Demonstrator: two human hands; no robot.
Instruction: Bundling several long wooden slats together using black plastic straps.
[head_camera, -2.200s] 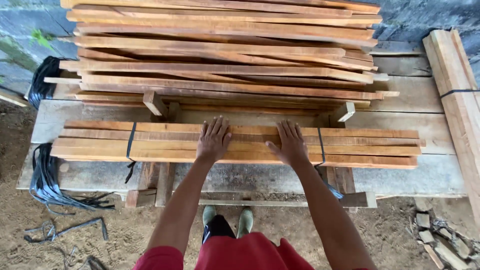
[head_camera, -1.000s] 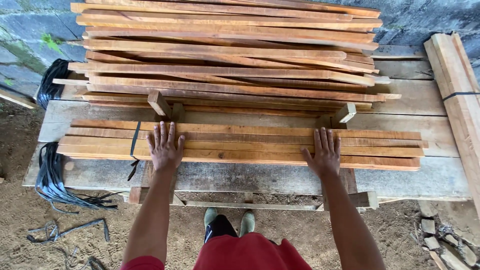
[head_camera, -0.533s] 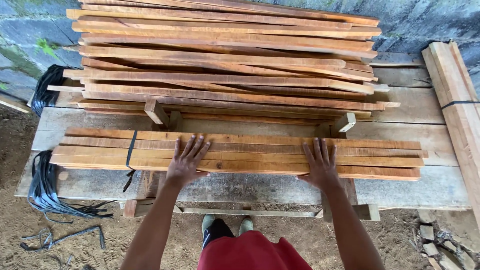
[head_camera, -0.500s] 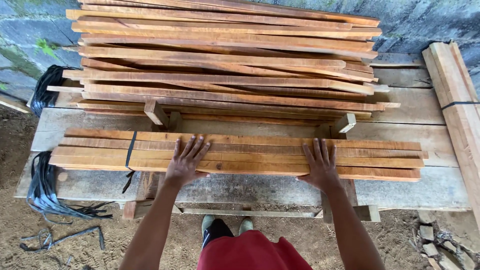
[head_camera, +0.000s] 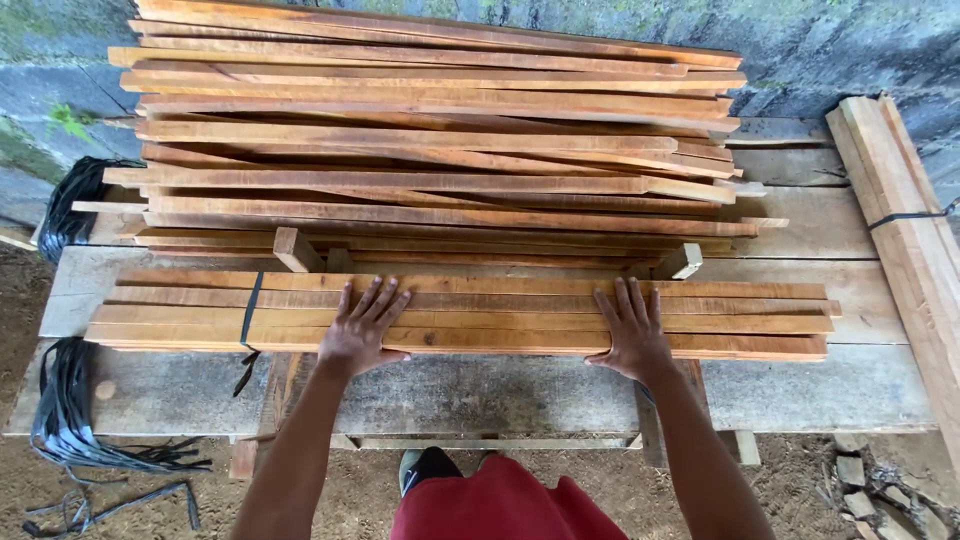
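Here, both hands lie flat and spread, neither grip closed on anything: the left hand (head_camera: 362, 330) and right hand (head_camera: 630, 333) press on the bundle of wooden slats (head_camera: 480, 315), bound by a black strap (head_camera: 250, 310), lying along the bench (head_camera: 520, 390) before the larger slat stack (head_camera: 430, 140).

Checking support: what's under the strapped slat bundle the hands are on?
The slat bundle lies on a grey plank bench; both hands, left hand and right hand, press on top. The contact underneath is hidden.
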